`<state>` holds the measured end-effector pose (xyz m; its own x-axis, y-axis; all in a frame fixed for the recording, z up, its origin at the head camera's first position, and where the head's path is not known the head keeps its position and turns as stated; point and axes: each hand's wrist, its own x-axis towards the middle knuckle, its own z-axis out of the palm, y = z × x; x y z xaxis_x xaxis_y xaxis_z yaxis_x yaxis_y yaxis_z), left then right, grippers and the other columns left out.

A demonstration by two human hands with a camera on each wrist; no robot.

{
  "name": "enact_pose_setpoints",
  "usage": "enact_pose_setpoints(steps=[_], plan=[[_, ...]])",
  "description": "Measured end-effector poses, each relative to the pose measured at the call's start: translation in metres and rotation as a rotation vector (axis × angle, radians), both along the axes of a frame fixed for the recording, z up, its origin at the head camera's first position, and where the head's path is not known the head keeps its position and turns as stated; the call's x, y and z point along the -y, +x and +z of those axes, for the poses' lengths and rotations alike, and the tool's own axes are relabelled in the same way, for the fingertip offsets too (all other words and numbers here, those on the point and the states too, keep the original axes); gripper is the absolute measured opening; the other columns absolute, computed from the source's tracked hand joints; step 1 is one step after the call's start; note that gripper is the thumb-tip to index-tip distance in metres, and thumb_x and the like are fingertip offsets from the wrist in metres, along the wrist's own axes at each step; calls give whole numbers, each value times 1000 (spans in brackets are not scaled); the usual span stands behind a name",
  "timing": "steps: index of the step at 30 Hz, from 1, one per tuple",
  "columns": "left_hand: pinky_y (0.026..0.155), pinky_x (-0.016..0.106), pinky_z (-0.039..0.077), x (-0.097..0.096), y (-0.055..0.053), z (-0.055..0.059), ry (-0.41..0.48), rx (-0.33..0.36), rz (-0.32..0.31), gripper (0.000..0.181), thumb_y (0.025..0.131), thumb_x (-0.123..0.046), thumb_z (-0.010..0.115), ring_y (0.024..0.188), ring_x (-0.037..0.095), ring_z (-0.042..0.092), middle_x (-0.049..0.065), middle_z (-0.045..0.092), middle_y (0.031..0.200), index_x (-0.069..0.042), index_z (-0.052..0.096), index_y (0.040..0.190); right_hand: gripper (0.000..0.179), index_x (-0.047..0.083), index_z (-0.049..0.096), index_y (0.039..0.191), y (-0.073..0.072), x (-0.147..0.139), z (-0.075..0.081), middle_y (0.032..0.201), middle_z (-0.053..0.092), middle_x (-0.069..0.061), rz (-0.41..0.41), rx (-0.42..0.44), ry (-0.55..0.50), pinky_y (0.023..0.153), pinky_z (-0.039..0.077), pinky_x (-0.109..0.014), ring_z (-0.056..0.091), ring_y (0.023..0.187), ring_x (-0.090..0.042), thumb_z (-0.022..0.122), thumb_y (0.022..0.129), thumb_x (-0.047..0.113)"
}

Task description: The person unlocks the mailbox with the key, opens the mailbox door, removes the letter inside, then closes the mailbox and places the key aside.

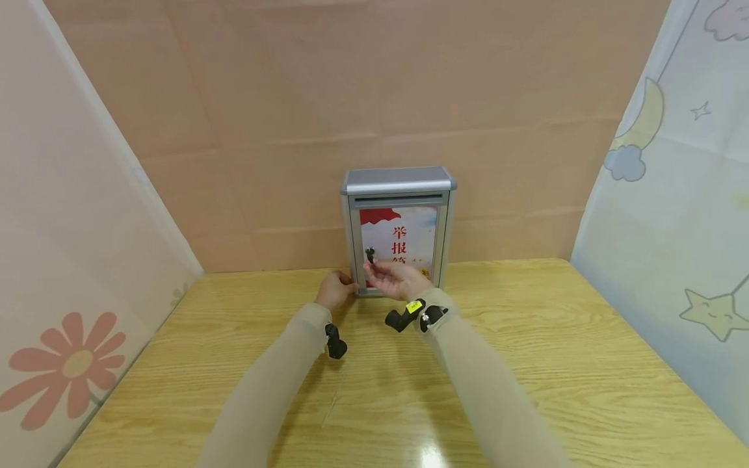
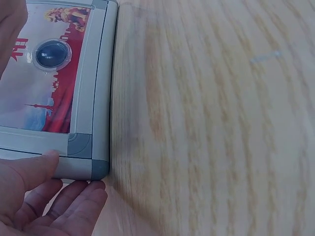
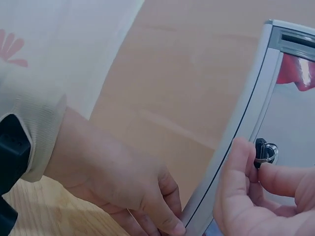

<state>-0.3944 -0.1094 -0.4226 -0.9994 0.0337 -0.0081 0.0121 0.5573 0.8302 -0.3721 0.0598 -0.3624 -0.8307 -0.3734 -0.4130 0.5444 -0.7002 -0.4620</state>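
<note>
A grey metal suggestion box (image 1: 400, 179) stands upright at the back of the table, with a slot near its top and a printed poster behind its front. My left hand (image 1: 336, 290) holds the box's lower left edge, thumb on the front frame (image 2: 39, 142) and fingers along the side. At the left of the front panel, my right hand (image 1: 400, 279) pinches a small black-headed key (image 3: 261, 151) between thumb and index finger. A metal ring (image 3: 269, 152) hangs from the key. The fingertips hide the key's lower part, and whether it sits in a lock is hidden.
The wood-grain table (image 1: 585, 338) spreads around the box. Behind it rises a tan paper backdrop (image 1: 281, 130). Printed sheets flank the table, with a flower (image 1: 76, 364) on the left one and a star (image 1: 716, 315) on the right one.
</note>
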Motion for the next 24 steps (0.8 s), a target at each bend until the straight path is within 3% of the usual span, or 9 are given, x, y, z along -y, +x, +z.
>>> enact_pose_setpoints(steps=[8,12,19,21,24], plan=[[64,27,47,0,2,-2,6,0,-5,18,92,-13,67,74,18,56,11,61,88,2,60,98,11,-1,53,104,-2,4,-6,88,61,-11,34,-6,1,73,55,-19,64,75,-15,43,102,3],[64,28,47,1,1,-4,-3,-6,-2,18,91,-14,67,74,19,56,11,61,88,2,61,98,13,0,53,109,-2,1,-7,95,61,-10,70,-46,24,77,55,-20,63,83,-16,43,102,4],[63,27,46,-1,1,-1,-29,-9,-7,20,91,-16,68,72,18,56,10,62,85,1,61,98,25,-2,49,119,-2,-10,-2,124,51,-18,86,-146,179,104,45,-30,46,130,-29,51,101,16],[62,27,46,-1,1,-1,-35,-12,-11,19,91,-16,68,72,18,55,10,62,84,1,62,98,34,-1,47,126,-2,-12,1,127,50,-19,95,-174,241,105,43,-31,42,134,-30,54,100,20],[62,26,45,0,0,0,-26,-8,-12,19,91,-16,68,73,18,55,9,61,85,1,61,98,43,4,44,135,-3,-12,7,121,54,-18,120,-234,361,102,46,-31,49,127,-30,57,98,22]])
